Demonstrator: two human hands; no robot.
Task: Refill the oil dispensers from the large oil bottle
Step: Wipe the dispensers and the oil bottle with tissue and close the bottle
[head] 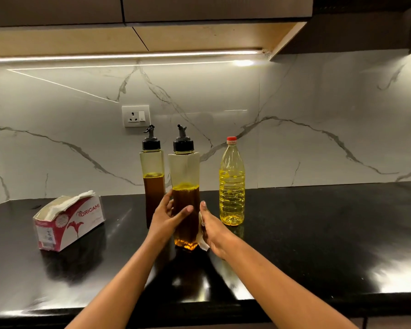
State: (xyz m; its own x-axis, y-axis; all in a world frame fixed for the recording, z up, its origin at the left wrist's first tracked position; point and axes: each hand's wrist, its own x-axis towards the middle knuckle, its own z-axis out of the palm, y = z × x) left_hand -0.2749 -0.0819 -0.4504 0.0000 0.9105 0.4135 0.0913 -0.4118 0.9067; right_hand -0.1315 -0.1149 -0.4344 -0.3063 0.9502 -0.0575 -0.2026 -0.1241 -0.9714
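Note:
Two tall clear oil dispensers with black spout caps stand on the black counter (318, 233), each roughly half full of dark amber oil. My left hand (169, 216) wraps around the nearer dispenser (185, 167) from its left side. My right hand (211, 227) presses a white tissue (202, 243) against that dispenser's right side, low down. The second dispenser (152, 167) stands just behind and to the left. The large oil bottle (232, 186), clear plastic with yellow oil and a red cap, stands upright to the right, capped and untouched.
A red and white tissue box (69, 222) lies on the counter at the left, with tissues sticking out of its top. A wall socket (136, 116) sits on the marble backsplash behind the dispensers. Cabinets hang overhead. The counter's front edge runs just below my forearms.

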